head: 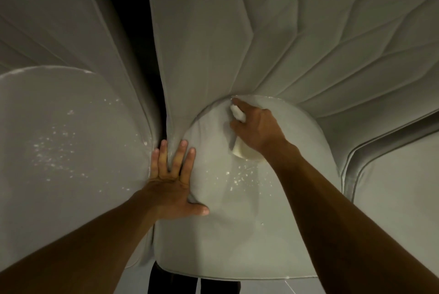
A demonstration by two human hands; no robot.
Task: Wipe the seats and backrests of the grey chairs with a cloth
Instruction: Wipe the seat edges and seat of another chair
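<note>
We press our L hand [174, 186] flat, fingers straight, on the middle seat [273, 234]. R hand [259, 129] grips the cloth [240, 151] at the crease under the backrest [213, 44]. White specks [240, 177] dot 2 seats, incl. the left seat [59, 139], so we judge most wiping remains.

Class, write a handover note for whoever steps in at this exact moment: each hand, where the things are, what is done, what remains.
Left hand: flat, fingers straight, pressing the left edge of the middle seat.
Right hand: grips the cloth at the back of that seat, by the crease under the backrest.
Done: nothing plainly finished; white specks lie on the middle seat and the left seat.
To do: both seats, the backrests, the chair at right.
</note>
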